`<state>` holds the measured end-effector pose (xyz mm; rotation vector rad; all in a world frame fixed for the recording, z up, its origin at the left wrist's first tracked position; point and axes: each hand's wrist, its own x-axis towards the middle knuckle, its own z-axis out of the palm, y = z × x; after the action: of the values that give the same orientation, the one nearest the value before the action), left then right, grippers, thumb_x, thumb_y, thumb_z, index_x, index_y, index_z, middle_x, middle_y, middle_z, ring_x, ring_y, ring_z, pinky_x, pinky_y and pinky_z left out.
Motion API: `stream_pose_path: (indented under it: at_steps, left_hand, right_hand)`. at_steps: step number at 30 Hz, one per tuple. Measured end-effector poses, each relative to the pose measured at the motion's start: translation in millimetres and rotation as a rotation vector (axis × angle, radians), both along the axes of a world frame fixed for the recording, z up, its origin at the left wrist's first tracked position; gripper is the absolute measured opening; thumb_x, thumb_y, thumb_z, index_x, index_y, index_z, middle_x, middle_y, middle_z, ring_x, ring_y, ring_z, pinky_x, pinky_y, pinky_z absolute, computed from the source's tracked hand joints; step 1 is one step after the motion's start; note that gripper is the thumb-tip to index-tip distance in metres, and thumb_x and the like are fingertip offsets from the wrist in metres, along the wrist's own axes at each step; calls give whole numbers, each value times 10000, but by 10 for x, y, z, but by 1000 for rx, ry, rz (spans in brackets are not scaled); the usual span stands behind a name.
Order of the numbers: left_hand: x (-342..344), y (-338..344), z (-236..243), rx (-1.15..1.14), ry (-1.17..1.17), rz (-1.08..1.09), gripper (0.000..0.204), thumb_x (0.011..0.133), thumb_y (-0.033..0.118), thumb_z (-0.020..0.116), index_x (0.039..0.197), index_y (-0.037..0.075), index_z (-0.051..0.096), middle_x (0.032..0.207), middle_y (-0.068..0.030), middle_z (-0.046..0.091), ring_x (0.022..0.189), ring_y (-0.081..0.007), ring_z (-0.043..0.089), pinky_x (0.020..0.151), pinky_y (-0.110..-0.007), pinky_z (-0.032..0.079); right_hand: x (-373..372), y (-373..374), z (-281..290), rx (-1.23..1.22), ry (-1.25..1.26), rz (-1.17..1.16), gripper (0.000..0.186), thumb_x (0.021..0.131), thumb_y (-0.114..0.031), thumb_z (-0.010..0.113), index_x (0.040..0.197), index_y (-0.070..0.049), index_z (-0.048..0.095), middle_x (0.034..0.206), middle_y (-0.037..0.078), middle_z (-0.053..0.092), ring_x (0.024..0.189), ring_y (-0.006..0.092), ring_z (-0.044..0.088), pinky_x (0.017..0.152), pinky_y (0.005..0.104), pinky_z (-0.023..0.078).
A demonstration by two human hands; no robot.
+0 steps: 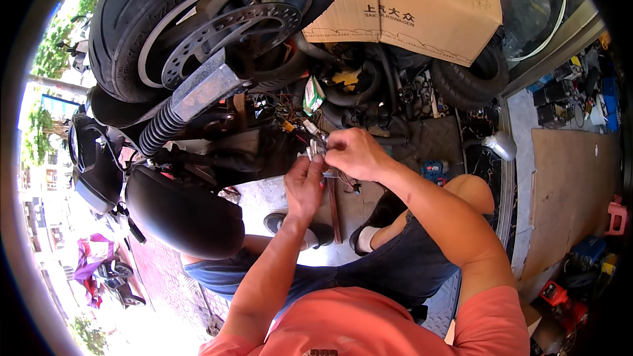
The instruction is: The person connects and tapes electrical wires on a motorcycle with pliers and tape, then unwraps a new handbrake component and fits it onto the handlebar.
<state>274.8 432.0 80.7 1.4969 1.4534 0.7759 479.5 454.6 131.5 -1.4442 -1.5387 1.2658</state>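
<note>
My left hand (303,181) is raised in the middle of the view, its fingers closed on a small white plastic connector (314,149). Just to its right, my right hand (351,153) pinches at the same connector and the wires by it; its fingertips are partly hidden. A tangle of thin coloured wires (290,125) with small connectors runs around both hands from the underside of a dark two-wheeled vehicle, whose wheel with a perforated brake disc (188,66) fills the upper left beside a bellows-covered fork (165,125).
A black rounded body panel (181,214) is at my left. Beyond my hands lie hoses, a loose tyre (461,92) and a cardboard box (428,6). A blue power tool (434,171) sits by my right knee. Tools and a pink stool (615,217) are at the far right; parked scooters (115,270) stand outside.
</note>
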Motion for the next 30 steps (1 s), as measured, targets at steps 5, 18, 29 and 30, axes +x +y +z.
stream_pose_path:
  at_steps: [5, 18, 29, 30]
  left_hand:
    - [-2, -247, 22, -47, -395, 85, 374, 1156, 291, 541, 1157, -10, 763, 1090, -69, 761, 980, -169, 665, 932, -331, 525]
    - [-73, -311, -121, -126, -581, 221, 397, 1154, 320, 561, 1192, -31, 743, 1128, -93, 759, 1065, -178, 689, 1024, -356, 531]
    - [-78, -277, -76, -213, -724, 242, 411, 1150, 335, 557, 1166, -40, 726, 1140, -132, 761, 1038, -221, 714, 988, -379, 552]
    - [-73, -269, -46, -213, -747, 233, 418, 1150, 337, 553, 1163, -45, 722, 1137, -139, 761, 1039, -226, 717, 985, -379, 554]
  right_hand:
    - [184, 143, -111, -123, 12, 81, 294, 827, -267, 706, 911, 11, 747, 705, 138, 687, 671, 204, 671, 645, 382, 508]
    - [122, 47, -61, -42, -111, 519, 274, 823, -268, 736, 879, 0, 741, 737, 133, 733, 707, 274, 710, 673, 417, 527]
    - [194, 149, -39, -80, -83, 573, 286, 888, -292, 755, 929, -11, 786, 747, 130, 743, 705, 231, 713, 672, 388, 531]
    - [205, 191, -83, -78, -83, 522, 292, 891, -295, 756, 939, -9, 790, 762, 128, 752, 716, 225, 716, 684, 384, 536]
